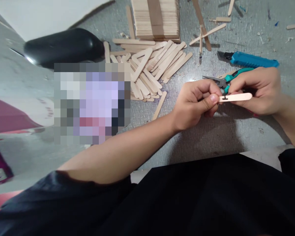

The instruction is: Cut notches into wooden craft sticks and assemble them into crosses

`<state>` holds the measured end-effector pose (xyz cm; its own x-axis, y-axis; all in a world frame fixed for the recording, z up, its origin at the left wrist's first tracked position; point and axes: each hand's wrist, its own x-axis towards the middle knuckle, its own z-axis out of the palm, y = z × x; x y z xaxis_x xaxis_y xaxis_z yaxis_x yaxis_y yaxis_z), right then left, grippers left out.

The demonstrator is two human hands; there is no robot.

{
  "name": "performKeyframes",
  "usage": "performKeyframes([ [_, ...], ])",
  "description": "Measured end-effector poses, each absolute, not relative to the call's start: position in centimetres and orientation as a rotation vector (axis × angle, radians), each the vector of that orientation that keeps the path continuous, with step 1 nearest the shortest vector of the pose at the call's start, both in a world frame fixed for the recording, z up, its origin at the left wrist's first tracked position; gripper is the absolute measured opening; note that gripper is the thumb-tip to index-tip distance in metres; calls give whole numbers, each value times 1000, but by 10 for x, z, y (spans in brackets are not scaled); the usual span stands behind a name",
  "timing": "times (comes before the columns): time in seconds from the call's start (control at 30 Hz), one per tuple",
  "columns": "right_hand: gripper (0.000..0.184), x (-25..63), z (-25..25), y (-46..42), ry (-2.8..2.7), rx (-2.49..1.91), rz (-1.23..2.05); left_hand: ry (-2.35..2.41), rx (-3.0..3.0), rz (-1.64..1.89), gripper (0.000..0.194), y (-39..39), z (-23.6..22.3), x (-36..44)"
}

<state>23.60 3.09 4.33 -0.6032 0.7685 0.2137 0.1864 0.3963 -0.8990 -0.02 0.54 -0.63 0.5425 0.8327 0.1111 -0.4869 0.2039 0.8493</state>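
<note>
My left hand (196, 103) is closed, pinching the left end of a flat wooden craft stick (237, 97) between thumb and fingers. My right hand (257, 90) is closed round a pair of teal-handled pliers (226, 79), whose dark jaws point left above the stick. The stick lies level between the two hands, just above the grey mat (211, 137). A small dark mark shows on the stick close to my left thumb.
A loose heap of craft sticks (149, 70) lies left of my hands, with a neat stack of sticks (156, 19) behind it. A blue utility knife (249, 60) lies behind my right hand. A black object (64, 46) sits far left. Scattered stick offcuts (204, 34) lie at the back.
</note>
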Motion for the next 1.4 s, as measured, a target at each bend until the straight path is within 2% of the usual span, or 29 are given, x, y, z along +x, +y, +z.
performKeyframes([
  [0.13, 34, 237, 39, 29, -2090, -726, 914, 429, 975, 960, 51, 5, -5, 0],
  [0.27, 37, 238, 35, 25, -2196, -823, 604, 427, 981, 969, 49, 4, -7, 0],
  [0.33, 30, 237, 34, 24, -2208, -790, 492, 426, 977, 969, 48, 4, -7, 1],
  [0.43, 14, 234, 35, 23, -2197, -665, 420, 420, 962, 966, 47, 4, -9, 0],
  [0.57, 12, 232, 36, 23, -2223, -669, 419, 424, 965, 956, 48, 4, -12, 0],
  [0.87, 31, 230, 47, 24, -2180, -671, 832, 372, 1028, 957, 48, 6, -14, 0],
  [1.0, 33, 234, 49, 27, -2143, -702, 1030, 357, 1004, 974, 44, 4, -13, 0],
  [1.17, 24, 239, 53, 34, -2135, -705, 1274, 347, 990, 967, 42, 4, -12, 1],
  [1.4, 40, 243, 61, 37, -2066, -812, 1629, 338, 1025, 927, 42, 4, -10, 0],
])
